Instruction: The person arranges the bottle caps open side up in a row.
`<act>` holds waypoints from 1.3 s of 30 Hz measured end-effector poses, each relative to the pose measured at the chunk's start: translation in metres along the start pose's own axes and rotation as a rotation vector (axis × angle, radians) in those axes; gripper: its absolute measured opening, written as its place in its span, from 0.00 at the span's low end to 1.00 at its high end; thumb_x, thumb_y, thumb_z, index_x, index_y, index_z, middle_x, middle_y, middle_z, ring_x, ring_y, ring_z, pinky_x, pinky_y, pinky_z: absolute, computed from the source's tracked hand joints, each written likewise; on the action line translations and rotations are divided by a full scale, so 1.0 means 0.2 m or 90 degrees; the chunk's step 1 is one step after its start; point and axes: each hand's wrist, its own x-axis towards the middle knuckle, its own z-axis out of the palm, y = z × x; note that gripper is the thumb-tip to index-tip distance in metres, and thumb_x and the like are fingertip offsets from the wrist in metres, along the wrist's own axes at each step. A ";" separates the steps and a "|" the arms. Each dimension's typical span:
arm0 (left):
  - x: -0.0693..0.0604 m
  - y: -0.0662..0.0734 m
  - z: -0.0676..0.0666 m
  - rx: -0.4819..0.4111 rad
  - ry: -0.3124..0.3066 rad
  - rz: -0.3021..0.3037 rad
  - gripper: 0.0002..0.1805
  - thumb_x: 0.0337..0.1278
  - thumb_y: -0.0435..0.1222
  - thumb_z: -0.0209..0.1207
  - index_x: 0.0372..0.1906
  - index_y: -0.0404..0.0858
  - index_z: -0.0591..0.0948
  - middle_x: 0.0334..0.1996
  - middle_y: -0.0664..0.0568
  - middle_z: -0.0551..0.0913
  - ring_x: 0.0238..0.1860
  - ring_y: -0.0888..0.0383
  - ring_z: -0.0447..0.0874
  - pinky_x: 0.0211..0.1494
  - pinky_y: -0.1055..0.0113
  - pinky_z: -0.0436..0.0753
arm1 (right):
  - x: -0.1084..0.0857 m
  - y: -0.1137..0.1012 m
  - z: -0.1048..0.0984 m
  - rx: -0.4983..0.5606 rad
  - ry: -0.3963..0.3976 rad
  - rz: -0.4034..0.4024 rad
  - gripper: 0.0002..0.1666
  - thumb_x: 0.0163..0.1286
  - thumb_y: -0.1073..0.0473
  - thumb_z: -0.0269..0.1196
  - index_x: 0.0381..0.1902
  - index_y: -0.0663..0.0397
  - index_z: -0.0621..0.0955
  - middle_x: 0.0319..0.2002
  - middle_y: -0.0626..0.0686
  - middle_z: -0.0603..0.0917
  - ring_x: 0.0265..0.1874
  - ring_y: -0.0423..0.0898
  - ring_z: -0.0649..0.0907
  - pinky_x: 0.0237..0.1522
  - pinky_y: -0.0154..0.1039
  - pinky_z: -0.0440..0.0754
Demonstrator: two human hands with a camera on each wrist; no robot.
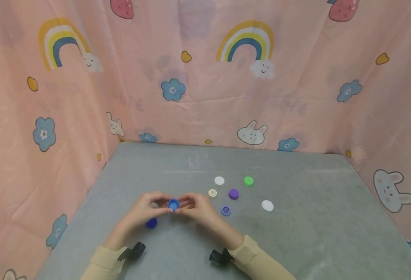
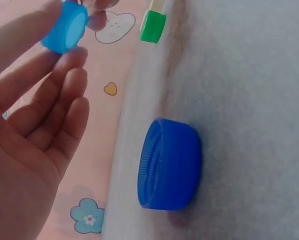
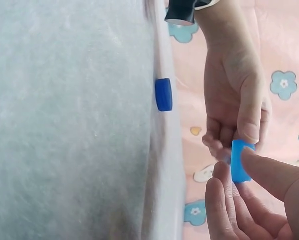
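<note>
Above the table, my left hand (image 1: 153,206) and right hand (image 1: 196,206) meet at a light blue bottle cap (image 1: 173,205). Thumb and fingers of each pinch it from opposite sides, and its hollow side faces up toward the head camera. In the left wrist view the left palm (image 2: 27,165) shows beside the raised cap (image 2: 67,27). The right wrist view has the right thumb (image 3: 269,172) against the cap (image 3: 242,161). A dark blue bottle cap (image 1: 151,223) lies on the table near the left wrist; its ridged inside shows in the left wrist view (image 2: 172,165).
Right of the hands on the grey table (image 1: 313,233) lie several caps: white (image 1: 219,180), green (image 1: 249,181), purple (image 1: 233,194), cream (image 1: 212,193), a periwinkle one with a mark (image 1: 225,210), and another white one (image 1: 267,205). A pink patterned curtain (image 1: 205,101) surrounds the table.
</note>
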 end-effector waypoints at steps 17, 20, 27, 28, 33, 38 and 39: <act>-0.05 -0.17 0.00 0.027 -0.081 -0.039 0.15 0.47 0.43 0.69 0.43 0.50 0.84 0.39 0.62 0.85 0.43 0.65 0.82 0.50 0.67 0.79 | -0.02 0.03 0.05 -0.096 -0.038 -0.007 0.13 0.53 0.64 0.72 0.37 0.61 0.83 0.30 0.57 0.87 0.27 0.44 0.86 0.26 0.28 0.80; -0.07 -0.18 0.01 0.027 -0.086 -0.037 0.15 0.47 0.43 0.70 0.43 0.49 0.85 0.39 0.62 0.85 0.43 0.66 0.82 0.50 0.69 0.78 | -0.02 0.03 0.06 -0.091 -0.050 -0.004 0.13 0.53 0.64 0.71 0.37 0.61 0.83 0.29 0.57 0.87 0.26 0.42 0.85 0.24 0.29 0.79; -0.08 -0.19 0.02 0.040 -0.102 -0.016 0.17 0.45 0.42 0.71 0.43 0.46 0.85 0.39 0.58 0.86 0.43 0.64 0.81 0.50 0.69 0.77 | -0.04 0.03 0.08 -0.105 -0.060 0.002 0.12 0.52 0.66 0.72 0.35 0.62 0.82 0.27 0.57 0.87 0.21 0.36 0.82 0.18 0.30 0.77; -0.08 -0.19 0.02 0.040 -0.105 -0.014 0.17 0.44 0.42 0.71 0.43 0.45 0.85 0.38 0.57 0.86 0.42 0.63 0.81 0.49 0.69 0.77 | -0.04 0.03 0.08 -0.109 -0.062 0.004 0.12 0.51 0.66 0.72 0.35 0.62 0.82 0.27 0.57 0.87 0.20 0.35 0.81 0.18 0.30 0.77; -0.08 -0.20 0.02 0.022 -0.117 -0.001 0.18 0.43 0.40 0.72 0.44 0.41 0.85 0.38 0.53 0.86 0.42 0.57 0.83 0.48 0.68 0.78 | -0.04 0.04 0.08 -0.118 -0.069 0.007 0.12 0.50 0.67 0.72 0.34 0.63 0.82 0.25 0.57 0.87 0.20 0.36 0.81 0.18 0.29 0.76; -0.08 -0.21 0.03 0.011 -0.136 0.011 0.17 0.44 0.40 0.71 0.43 0.43 0.85 0.37 0.55 0.85 0.40 0.59 0.82 0.46 0.68 0.80 | -0.04 0.04 0.08 -0.122 -0.082 0.012 0.13 0.49 0.67 0.73 0.33 0.64 0.82 0.24 0.56 0.86 0.20 0.36 0.80 0.18 0.29 0.76; -0.08 -0.21 0.03 0.009 -0.140 0.014 0.16 0.44 0.40 0.71 0.43 0.44 0.85 0.37 0.56 0.85 0.40 0.60 0.82 0.46 0.68 0.80 | -0.04 0.04 0.08 -0.125 -0.085 0.016 0.13 0.49 0.67 0.73 0.32 0.64 0.82 0.24 0.55 0.86 0.20 0.35 0.80 0.18 0.29 0.76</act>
